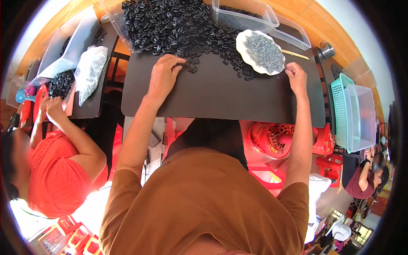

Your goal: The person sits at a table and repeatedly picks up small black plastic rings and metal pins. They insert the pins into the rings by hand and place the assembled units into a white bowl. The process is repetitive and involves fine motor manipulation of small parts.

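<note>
A large heap of small black plastic pieces with holes (165,25) spreads over the dark table (212,97). My left hand (165,74) is at the near edge of that heap, thumb and fingers drawn together beside a few loose black pieces (191,67). Whatever it pinches is hidden. To the right, a white scalloped plate (241,46) holds a pile of small grey metal-looking parts (263,50). Just off its right rim, my right hand (296,77) has its fingertips pressed together; anything between them is too small to make out. One or two tiny bits lie on the table near those fingertips.
Clear plastic bins (246,18) stand at the back, with a thin wooden stick (295,54) right of the plate. A metal cup (327,49) and a turquoise basket (341,114) are at far right. On the left, a co-worker in red (63,170) handles black pieces beside a plastic bag (91,72).
</note>
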{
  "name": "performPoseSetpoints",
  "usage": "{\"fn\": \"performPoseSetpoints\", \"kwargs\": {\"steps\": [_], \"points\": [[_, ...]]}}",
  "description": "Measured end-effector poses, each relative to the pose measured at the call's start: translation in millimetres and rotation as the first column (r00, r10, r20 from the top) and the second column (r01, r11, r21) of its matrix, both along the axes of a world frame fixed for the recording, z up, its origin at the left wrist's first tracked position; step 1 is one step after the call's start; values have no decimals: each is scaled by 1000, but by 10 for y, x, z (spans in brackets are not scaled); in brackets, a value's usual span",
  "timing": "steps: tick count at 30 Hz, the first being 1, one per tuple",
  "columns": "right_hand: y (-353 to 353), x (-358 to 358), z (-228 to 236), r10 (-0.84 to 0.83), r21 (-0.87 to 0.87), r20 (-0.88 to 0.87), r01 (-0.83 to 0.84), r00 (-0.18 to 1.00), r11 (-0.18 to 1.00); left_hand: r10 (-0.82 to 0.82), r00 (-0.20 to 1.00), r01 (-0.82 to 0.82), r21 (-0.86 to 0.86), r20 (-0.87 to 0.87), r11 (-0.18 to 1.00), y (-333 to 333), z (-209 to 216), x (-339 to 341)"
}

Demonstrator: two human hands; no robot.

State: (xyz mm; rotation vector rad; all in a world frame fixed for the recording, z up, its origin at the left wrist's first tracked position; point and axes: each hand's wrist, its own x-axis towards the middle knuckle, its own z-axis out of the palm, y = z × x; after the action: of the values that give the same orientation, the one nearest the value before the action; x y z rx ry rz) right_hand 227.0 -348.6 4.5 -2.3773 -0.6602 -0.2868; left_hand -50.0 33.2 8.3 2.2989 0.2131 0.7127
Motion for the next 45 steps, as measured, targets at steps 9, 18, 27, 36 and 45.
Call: {"fn": "performPoseSetpoints", "kwargs": {"steps": [9,18,27,36,45], "points": [[313,-443,376,117,426,-167,-36,979,904,100,992,-86,-171,75,981,80,-49,15],[1641,-1186,254,674,670,-369,-320,640,670,-108,986,148,-371,125,917,-267,99,234],[1817,-1286,98,746,760,-441,-235,500,606,-193,981,169,-567,19,806,-411,6,398],[1828,-1296,69,675,634,-432,-330,598,699,-139,984,171,-366,112,915,-454,22,327],[1853,-1341,67,665,621,-384,-355,640,699,-199,979,193,-451,34,871,-456,47,316]]}}
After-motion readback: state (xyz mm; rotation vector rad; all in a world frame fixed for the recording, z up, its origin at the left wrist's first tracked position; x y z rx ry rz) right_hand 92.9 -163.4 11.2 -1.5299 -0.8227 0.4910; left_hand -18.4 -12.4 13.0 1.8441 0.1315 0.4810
